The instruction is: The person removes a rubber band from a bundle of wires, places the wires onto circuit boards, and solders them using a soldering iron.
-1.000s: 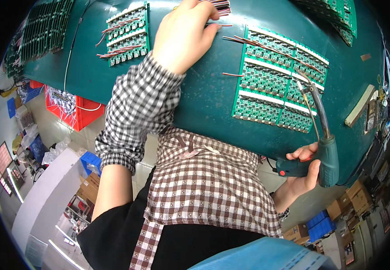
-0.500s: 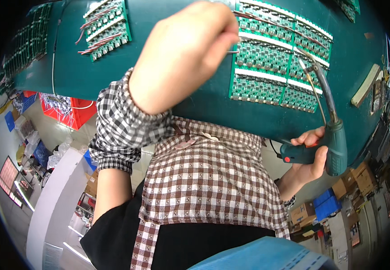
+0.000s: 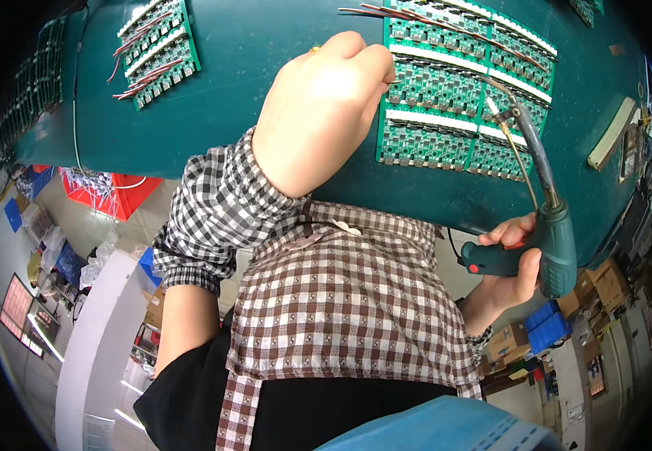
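Observation:
My left hand [image 3: 324,113] is closed in a pinch at the left edge of a panel of green circuit boards [image 3: 427,143]. A thin tip shows at its fingertips, but what they hold is too small to make out. My right hand [image 3: 514,259] grips a dark green soldering gun [image 3: 556,244] by its handle. The gun's bent metal tube [image 3: 540,146] reaches up over the right part of the panel. Its tip and a thin brass-coloured guide lie above the boards. Across the panel's upper rows lies a bundle of red, black and white wires [image 3: 416,20], ends jutting out left.
A smaller panel of boards [image 3: 162,56] with wires on it lies at the left on the green table [image 3: 243,45]. More boards [image 3: 31,83] stand at the far left. A red bin [image 3: 127,197] is below the table edge. A pale bar [image 3: 611,134] lies at the right.
My left hand has come down and nearer to me along the panel's left edge, uncovering the wire bundle's ends. My right hand and the soldering gun have hardly moved.

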`<action>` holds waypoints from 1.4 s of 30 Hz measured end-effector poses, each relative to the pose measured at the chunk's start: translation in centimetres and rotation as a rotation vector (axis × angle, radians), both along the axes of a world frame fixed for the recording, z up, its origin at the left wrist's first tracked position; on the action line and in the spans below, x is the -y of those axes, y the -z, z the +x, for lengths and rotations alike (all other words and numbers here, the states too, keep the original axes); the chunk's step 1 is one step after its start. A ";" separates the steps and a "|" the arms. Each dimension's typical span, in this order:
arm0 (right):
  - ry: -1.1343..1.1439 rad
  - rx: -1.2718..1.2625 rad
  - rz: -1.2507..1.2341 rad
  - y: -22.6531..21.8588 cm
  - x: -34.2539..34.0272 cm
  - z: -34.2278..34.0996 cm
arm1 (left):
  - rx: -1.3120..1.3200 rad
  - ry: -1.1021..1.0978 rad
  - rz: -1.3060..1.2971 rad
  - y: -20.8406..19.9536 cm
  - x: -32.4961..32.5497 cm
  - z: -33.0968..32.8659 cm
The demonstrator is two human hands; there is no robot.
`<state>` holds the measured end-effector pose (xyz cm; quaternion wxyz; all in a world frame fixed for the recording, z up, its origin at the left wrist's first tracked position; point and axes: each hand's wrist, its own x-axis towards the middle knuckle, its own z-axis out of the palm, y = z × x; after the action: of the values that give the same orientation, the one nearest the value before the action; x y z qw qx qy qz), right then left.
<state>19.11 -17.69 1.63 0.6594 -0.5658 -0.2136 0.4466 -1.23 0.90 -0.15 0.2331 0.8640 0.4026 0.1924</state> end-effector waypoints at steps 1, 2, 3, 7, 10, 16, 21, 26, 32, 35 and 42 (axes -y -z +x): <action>-0.001 -0.001 -0.002 0.0 0.1 0.1 | 0.002 -0.017 -0.007 0.0 0.0 0.0; -0.055 0.007 -0.012 -0.1 0.2 0.3 | 0.002 -0.018 -0.009 0.0 0.1 0.0; -0.109 0.017 -0.022 -0.1 0.3 0.5 | -0.002 -0.015 0.004 0.2 0.1 0.1; -0.119 0.021 -0.025 0.0 0.1 0.4 | -0.001 -0.001 0.043 0.8 0.1 0.1; -0.016 0.019 -0.015 0.0 -0.2 0.0 | 0.032 -0.019 -0.008 0.6 0.2 0.0; -0.122 0.026 -0.020 -0.1 0.0 0.3 | 0.037 -0.045 -0.116 -0.1 -0.3 0.4; -0.004 0.157 -0.079 -0.7 -0.7 -0.5 | 0.012 -0.034 -0.203 0.3 -1.2 0.7; -0.031 0.148 -0.121 -1.2 -0.8 -0.8 | 0.062 -0.048 -0.247 0.2 -0.8 1.0; -0.055 0.118 -0.165 -1.5 -0.9 -1.2 | 0.052 -0.046 -0.218 1.0 -1.0 1.1; -0.083 0.097 -0.155 -1.4 -0.8 -1.2 | 0.060 -0.056 -0.268 0.9 -1.1 1.1; -0.151 0.093 -0.158 -1.5 -1.0 -1.1 | 0.109 -0.083 -0.386 0.8 -1.6 1.0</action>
<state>18.04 -16.69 3.12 0.5665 -0.6186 -0.2499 0.4836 -0.23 2.48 -0.90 0.4075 0.7745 0.4539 0.1675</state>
